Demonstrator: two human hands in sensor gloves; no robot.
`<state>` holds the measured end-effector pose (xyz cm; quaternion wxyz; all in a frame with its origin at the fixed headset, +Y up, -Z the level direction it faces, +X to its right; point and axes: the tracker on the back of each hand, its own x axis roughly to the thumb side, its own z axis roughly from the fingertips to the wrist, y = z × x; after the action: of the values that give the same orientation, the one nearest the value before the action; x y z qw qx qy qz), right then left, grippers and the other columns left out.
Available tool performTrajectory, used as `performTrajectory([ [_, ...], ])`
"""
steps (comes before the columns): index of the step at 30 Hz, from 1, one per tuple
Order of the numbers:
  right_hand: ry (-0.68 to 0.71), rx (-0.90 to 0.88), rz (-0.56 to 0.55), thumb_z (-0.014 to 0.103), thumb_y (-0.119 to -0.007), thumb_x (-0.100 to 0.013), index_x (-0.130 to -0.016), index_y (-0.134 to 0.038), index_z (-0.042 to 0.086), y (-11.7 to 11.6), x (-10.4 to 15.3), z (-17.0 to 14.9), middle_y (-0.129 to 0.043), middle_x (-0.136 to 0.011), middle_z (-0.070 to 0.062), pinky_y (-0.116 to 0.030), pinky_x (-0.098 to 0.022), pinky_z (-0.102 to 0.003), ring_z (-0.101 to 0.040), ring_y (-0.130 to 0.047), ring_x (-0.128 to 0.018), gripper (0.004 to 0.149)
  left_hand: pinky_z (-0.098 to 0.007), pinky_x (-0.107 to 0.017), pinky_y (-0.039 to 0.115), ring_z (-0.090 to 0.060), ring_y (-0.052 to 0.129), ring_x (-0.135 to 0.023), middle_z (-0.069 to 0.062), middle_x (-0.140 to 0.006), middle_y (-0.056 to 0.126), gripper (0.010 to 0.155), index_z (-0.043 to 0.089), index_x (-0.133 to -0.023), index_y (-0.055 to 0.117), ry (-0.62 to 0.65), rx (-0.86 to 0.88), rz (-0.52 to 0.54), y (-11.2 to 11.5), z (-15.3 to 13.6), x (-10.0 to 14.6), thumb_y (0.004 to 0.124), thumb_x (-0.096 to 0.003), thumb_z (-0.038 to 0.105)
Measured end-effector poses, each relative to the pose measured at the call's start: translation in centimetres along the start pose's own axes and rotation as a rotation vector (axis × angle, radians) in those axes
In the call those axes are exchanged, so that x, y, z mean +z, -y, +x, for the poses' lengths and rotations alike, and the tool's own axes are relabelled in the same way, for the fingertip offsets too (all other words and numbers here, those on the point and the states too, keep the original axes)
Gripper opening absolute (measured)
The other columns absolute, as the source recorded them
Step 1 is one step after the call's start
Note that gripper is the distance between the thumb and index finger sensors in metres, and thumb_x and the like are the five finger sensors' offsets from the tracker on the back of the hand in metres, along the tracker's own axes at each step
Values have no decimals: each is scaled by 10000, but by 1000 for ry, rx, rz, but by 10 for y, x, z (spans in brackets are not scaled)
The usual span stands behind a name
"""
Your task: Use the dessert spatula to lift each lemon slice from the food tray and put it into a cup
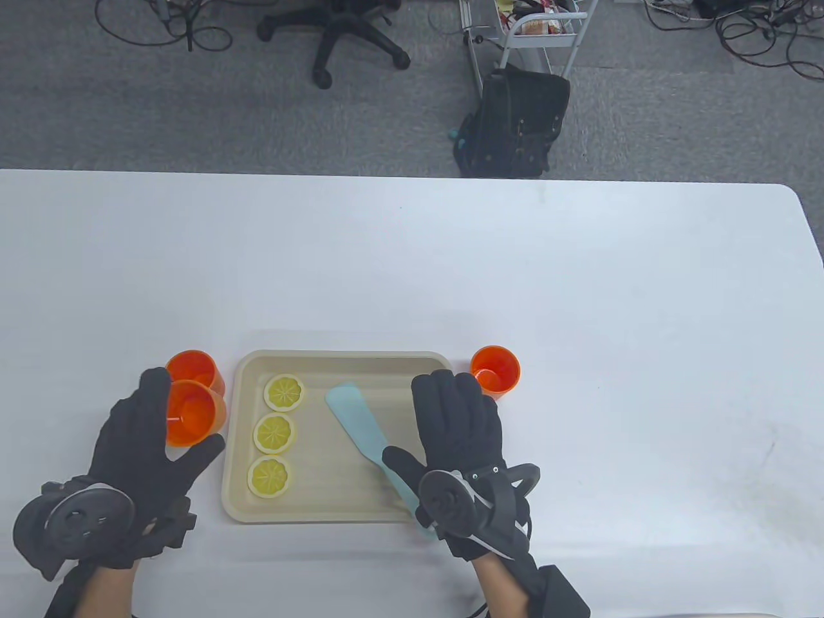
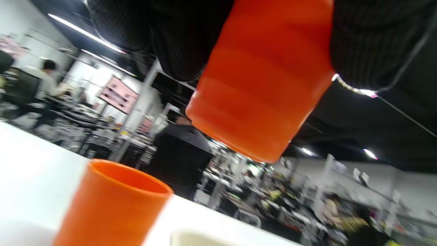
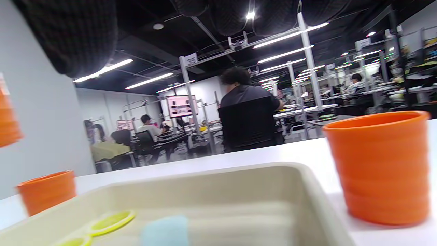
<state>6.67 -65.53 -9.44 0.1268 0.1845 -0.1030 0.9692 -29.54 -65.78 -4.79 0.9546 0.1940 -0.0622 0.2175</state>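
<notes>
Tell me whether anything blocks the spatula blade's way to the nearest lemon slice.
Nothing visible does. The spatula blade lies in the tray, with only bare tray floor between it and the far lemon slice.

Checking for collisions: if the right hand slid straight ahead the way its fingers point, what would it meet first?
Probably the orange cup just past the tray's far right corner: the right hand points away from the person and its fingertips nearly reach it. Its height above the tray is unclear, so it might pass over.
</notes>
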Motion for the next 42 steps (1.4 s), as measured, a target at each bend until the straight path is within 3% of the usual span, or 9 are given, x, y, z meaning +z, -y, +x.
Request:
performTrajectory([
  [10, 213, -90, 101, 589, -836, -460, -1160, -264, 181, -7, 6, 30, -356, -1216, -151, -445, -783, -677, -490, -465, -1131, 992, -620, -770, 642, -352, 806, -1003, -93, -1165, 622, 1126, 216, -1169, 224, 275, 20, -180, 41, 52, 4, 935, -411, 649],
  [18, 348, -107, 158, 572, -873, -439, -1156, -276, 183, -14, 11, 48, -371, -1213, -144, -445, -782, -681, -485, -474, -1132, 1010, -632, -786, 624, -345, 804, -1013, -89, -1168, 617, 1142, 204, -1160, 206, 388, 115, -281, 55, 63, 6, 948, -404, 632],
  [23, 431, -99, 188, 564, -903, -422, -1153, -310, 184, -19, 15, 60, -436, -1201, -135, -480, -776, -677, -439, -577, -1116, 1015, -630, -791, 624, -338, 826, -1001, -94, -1157, 639, 1167, 167, -1146, 203, 472, 176, -353, 61, 70, 8, 968, -384, 610],
  [27, 455, -83, 198, 548, -936, -403, -1144, -323, 129, -21, 18, 66, -476, -1179, -160, -510, -771, -671, -398, -661, -1088, 1049, -604, -795, 641, -318, 863, -981, -110, -1125, 664, 1222, 106, -1127, 177, 497, 131, -361, 61, 75, 10, 984, -354, 599],
  [38, 475, -90, 137, 516, -980, -348, -1137, -406, 122, -21, 21, 74, -467, -1151, -187, -606, -751, -591, -324, -800, -991, 1052, -477, -787, 756, -223, 994, -912, -100, -1090, 701, 1311, 135, -1123, 199, 504, 166, -274, 60, 72, 9, 1042, -236, 606],
  [42, 469, -92, 115, 527, -987, -326, -1127, -444, 111, -23, 20, 72, -559, -1105, -186, -632, -742, -580, -309, -834, -966, 1054, -454, -791, 756, -198, 993, -917, -181, -1139, 591, 1328, 140, -1125, 181, 500, 162, -288, 63, 70, 9, 1035, -228, 621],
])
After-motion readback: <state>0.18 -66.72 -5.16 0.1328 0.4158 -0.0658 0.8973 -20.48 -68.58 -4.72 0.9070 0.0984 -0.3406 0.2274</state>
